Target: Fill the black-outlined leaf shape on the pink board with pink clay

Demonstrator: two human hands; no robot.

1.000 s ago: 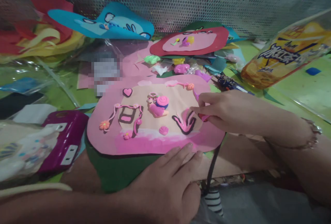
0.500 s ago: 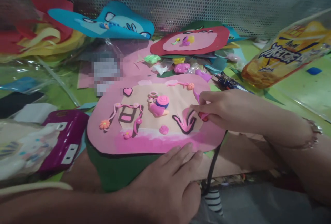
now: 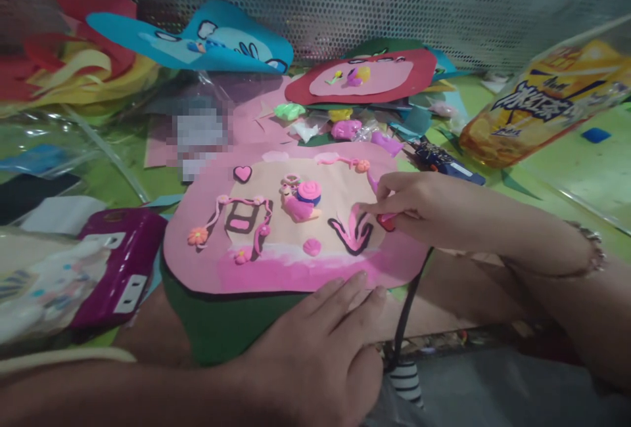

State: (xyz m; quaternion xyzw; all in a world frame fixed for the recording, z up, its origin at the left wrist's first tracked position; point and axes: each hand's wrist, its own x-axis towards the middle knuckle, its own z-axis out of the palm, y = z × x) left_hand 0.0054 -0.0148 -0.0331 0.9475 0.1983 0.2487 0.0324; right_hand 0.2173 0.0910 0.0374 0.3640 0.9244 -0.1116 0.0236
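A pink cloud-shaped paper picture [image 3: 192, 269] lies on a dark green sheet, with a clay snail [image 3: 300, 202] in pink and blue at its centre. My left hand [image 3: 328, 338] rests flat, fingers stretched over the picture's lower edge. My right hand [image 3: 414, 203] is closed in a pinch at the picture's right side. Its fingertips touch the top of a pink, black-outlined branching clay shape [image 3: 353, 233]. Whatever is between those fingers is hidden; a red-pink bit [image 3: 387, 222] shows beneath them. Clay flowers, such as an orange one [image 3: 198, 236], decorate the left side.
Behind the picture lie clay lumps, including a magenta one [image 3: 346, 129], and a red paper picture [image 3: 303, 89]. A blue paper picture [image 3: 128, 36] leans farther left. A tilted iced-tea bottle [image 3: 537, 105] stands right; a purple-edged pack [image 3: 116, 263] lies left.
My right fingertips have shifted slightly left along the branching clay shape, uncovering a little more of the red-pink bit. The left hand stays in place. The view has drifted slightly.
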